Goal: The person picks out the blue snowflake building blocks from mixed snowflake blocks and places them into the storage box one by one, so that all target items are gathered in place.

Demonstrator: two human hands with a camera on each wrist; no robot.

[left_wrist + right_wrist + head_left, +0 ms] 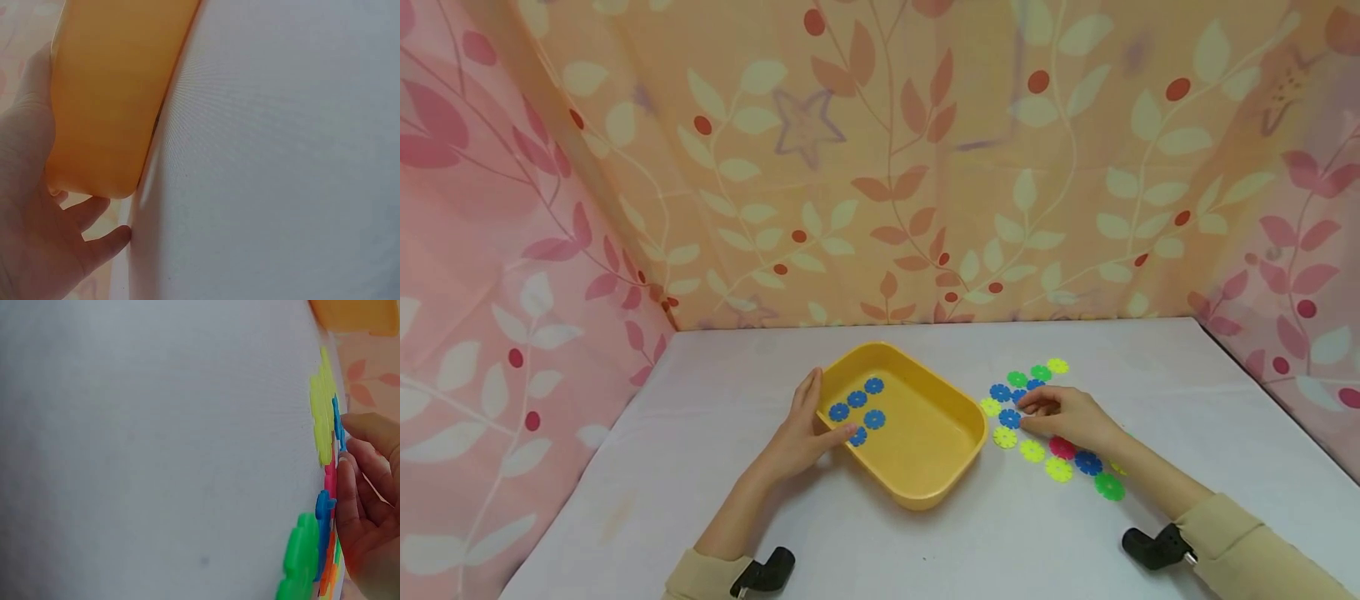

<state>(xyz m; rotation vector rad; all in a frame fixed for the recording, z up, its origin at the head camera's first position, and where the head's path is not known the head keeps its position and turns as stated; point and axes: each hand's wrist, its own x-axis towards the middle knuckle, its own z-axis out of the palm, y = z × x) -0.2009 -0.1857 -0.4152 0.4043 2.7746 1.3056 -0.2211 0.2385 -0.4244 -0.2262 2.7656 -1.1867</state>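
Observation:
A yellow plastic tray (917, 487) sits on the white table with several blue flower-shaped discs (857, 399) inside. My left hand (805, 437) grips its left end, thumb over the rim and fingers along the outside. In the left wrist view, the fingers of the left hand (37, 194) show around the tray's corner (106, 125). To the right of the tray, my right hand (1071, 417) pinches a blue disc (1010, 418) at its edge between thumb and fingers. The right wrist view shows this blue disc (338, 422) edge-on at the fingertips of the right hand (375, 494).
Around the right hand lie several loose discs: yellow (1032, 451), green (1109, 487), pink (1062, 447) and blue (1087, 463). Some are partly hidden by the hand and forearm. A patterned curtain (887, 167) hangs behind the table (850, 558).

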